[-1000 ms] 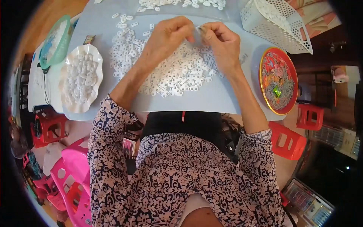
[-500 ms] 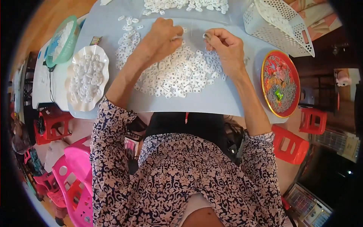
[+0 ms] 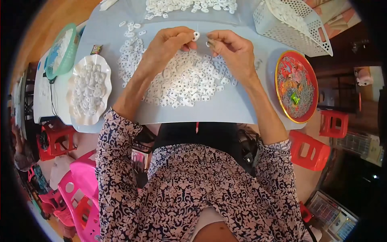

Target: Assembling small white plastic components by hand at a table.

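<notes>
Pinching a small white ring (image 3: 196, 36) between the thumb and fingertips of my left hand (image 3: 169, 46), I hold it up just above the heap of white pieces (image 3: 185, 82) spread on the pale blue table (image 3: 225, 111). My right hand (image 3: 234, 52) is raised close beside it, its fingertips closed together on something small and greyish (image 3: 210, 42) that I cannot make out; the two hands almost meet over the far edge of the heap. Both forearms reach forward from my flowered sleeves (image 3: 121, 161).

To my left a white scalloped dish (image 3: 76, 113) holds more of the same white pieces, and beyond it sits a green basket (image 3: 66, 38). A second scatter of white pieces (image 3: 189, 6) lies along the far side of the table. On my right a round red plate (image 3: 282, 70) carries thin wiry bits and a small green thing, and behind it a white perforated basket (image 3: 282, 32) stands tilted. Red stools (image 3: 310, 149) stand under the table's right end, and pink plastic chairs (image 3: 80, 197) are on the floor at my left.
</notes>
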`<state>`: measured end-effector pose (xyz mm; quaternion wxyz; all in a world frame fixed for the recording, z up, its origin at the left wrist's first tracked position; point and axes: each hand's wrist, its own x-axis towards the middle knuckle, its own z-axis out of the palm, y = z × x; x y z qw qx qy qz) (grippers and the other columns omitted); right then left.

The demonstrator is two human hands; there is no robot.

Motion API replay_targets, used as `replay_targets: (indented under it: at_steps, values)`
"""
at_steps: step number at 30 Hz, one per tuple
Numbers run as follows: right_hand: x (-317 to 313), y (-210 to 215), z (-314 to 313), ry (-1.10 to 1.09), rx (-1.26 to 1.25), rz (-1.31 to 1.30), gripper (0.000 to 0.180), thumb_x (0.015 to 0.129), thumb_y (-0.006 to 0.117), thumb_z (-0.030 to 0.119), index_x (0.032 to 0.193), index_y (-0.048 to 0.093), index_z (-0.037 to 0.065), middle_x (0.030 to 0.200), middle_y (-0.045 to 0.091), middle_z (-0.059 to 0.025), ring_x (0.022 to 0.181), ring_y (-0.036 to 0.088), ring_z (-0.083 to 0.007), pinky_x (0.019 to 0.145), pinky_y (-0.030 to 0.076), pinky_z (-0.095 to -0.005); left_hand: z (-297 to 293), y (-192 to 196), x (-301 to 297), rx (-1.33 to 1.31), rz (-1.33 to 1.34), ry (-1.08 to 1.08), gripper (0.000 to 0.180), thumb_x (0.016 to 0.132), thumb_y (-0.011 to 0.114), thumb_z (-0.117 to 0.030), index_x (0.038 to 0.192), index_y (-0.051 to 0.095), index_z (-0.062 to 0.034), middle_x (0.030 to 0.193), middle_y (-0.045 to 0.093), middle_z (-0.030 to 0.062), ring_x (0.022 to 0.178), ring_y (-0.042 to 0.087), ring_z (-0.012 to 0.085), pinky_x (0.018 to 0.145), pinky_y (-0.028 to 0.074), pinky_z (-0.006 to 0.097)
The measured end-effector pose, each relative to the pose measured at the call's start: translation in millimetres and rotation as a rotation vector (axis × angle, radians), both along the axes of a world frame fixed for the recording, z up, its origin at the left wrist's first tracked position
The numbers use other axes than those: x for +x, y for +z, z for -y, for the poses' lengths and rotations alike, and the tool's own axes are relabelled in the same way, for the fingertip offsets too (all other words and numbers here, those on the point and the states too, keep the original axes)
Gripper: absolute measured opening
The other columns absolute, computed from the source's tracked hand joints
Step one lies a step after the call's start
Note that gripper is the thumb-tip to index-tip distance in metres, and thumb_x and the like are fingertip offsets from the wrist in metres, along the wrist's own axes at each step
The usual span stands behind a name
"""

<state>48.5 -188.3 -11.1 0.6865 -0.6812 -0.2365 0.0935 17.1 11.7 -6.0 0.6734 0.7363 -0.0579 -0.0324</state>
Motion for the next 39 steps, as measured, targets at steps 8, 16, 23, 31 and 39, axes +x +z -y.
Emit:
replay_targets:
  at_steps: [8,16,23,31,39]
  values:
    - [-0.5,1.6,-0.7,0.036,0.008,0.063,0.02,0.087,0.06,0.002,0.106,0.061,-0.004,0.082,0.063,-0.0034,0.07,0.056,-0.0077,0.065,0.048,-0.0221,3.0,-3.4,-0.5,-0.252,-0.113,-0.012,0.025,0.092,0.053,-0.02,0.095,0.065,0.0016,0.074,0.06,0.0048,0.071,0.051,0.0108,0.07,0.042,0.024]
    - [1.5,-1.4,-1.9,-0.022,0.039,0.076,0.018,0.086,0.062,0.003,0.103,0.064,-0.001,0.08,0.064,-0.0031,0.066,0.057,-0.0062,0.061,0.049,-0.0197,10.6,-6.7,-2.1,-0.246,-0.071,0.006,0.023,0.09,0.055,-0.017,0.1,0.065,0.0015,0.076,0.065,0.0068,0.069,0.055,0.0097,0.066,0.045,0.023]
    - [3.0,-4.1,-1.5,0.043,0.065,0.047,0.018,0.088,0.06,0.004,0.104,0.065,-0.001,0.077,0.063,-0.0015,0.065,0.056,-0.006,0.06,0.047,-0.0192,13.9,-6.7,-4.8,0.004,0.049,-0.014,0.024,0.089,0.056,-0.018,0.102,0.065,0.0004,0.076,0.066,0.0038,0.068,0.054,0.008,0.065,0.046,0.022]
    - [2.4,-6.1,-3.2,0.07,0.075,0.037,0.016,0.087,0.06,0.003,0.102,0.066,-0.001,0.078,0.064,-0.0033,0.065,0.056,-0.0064,0.06,0.047,-0.0198,15.4,-12.1,-6.2,-0.171,0.004,0.01,0.026,0.09,0.056,-0.02,0.103,0.065,0.0009,0.076,0.065,0.0057,0.07,0.056,0.0103,0.066,0.047,0.023]
    - [-1.2,-3.9,-4.9,0.064,0.097,0.032,0.017,0.087,0.06,0.0,0.103,0.064,-0.002,0.081,0.065,-0.0046,0.067,0.059,-0.0075,0.062,0.049,-0.0203,15.4,-9.3,-4.9,-0.271,0.003,0.082,0.02,0.088,0.058,-0.014,0.102,0.064,-0.0013,0.08,0.064,0.0053,0.076,0.057,0.0101,0.073,0.046,0.023]
